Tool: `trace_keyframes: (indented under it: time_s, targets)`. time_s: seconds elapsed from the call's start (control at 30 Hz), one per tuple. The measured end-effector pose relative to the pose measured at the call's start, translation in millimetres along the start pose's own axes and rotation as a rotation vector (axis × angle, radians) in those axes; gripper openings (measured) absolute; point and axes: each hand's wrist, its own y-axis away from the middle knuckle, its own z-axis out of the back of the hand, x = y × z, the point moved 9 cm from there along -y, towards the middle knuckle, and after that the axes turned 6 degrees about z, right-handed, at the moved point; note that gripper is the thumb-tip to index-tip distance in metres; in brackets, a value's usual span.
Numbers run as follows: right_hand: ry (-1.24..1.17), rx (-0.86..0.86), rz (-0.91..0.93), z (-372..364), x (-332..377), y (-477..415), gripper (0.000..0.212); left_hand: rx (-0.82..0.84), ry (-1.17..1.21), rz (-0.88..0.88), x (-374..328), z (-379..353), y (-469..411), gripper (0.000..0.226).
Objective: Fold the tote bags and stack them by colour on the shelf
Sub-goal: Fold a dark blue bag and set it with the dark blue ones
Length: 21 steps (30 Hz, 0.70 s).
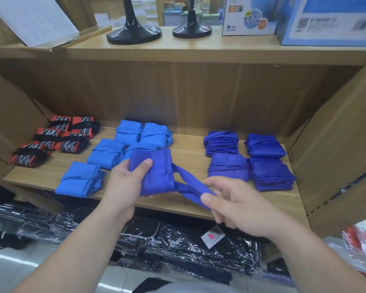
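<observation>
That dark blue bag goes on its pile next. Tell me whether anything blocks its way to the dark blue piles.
Nothing visible does. The left hand grips the bag, the right hand pinches its straps, and only bare shelf lies between it and the dark blue piles to the right.

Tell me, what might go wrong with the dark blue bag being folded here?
The straps pinched by the right hand hang free; if they slip, the bundle in the left hand may unfold. It also sits close to the light blue stacks, so it could land there rather than on the dark blue stacks.
</observation>
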Motion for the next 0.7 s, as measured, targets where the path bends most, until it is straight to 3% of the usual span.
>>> trace_keyframes:
  time_s: [0.1, 0.17, 0.27, 0.43, 0.53, 0.63, 0.7]
  targets:
    - [0.554, -0.004, 0.157, -7.0, 8.8, -2.7, 0.036, 0.013, 0.209, -0.027, -27.2, -6.9, 5.4, 0.014]
    - [0.531, -0.045, 0.216, -7.3, 7.1, -6.6, 0.053, 0.065, 0.313, -0.016, -42.0, -16.4, 14.4, 0.018]
    - [0.163, -0.090, 0.259, -2.8, -3.6, -15.4, 0.088, 0.171, 0.360, 0.056, -43.2, -32.9, 25.6, 0.027]
    - [-0.444, -0.042, 0.092, -4.9, -19.3, -32.0, 0.092, 0.325, 0.265, 0.124, -22.8, -42.1, 31.9, 0.020]
    - [-0.765, -0.116, 0.051, 1.0, -20.5, -41.2, 0.117, 0.364, 0.132, 0.103, -13.0, -40.2, 29.9, 0.011]
    - [-1.051, -0.232, 0.094, 15.5, -17.2, -41.4, 0.117, 0.348, 0.025, 0.055, -4.3, -31.6, 16.4, 0.019]
    - [-1.110, -0.286, 0.050, 19.3, -25.1, -40.3, 0.113, 0.313, -0.080, 0.037, 1.9, -25.3, 4.9, 0.020]
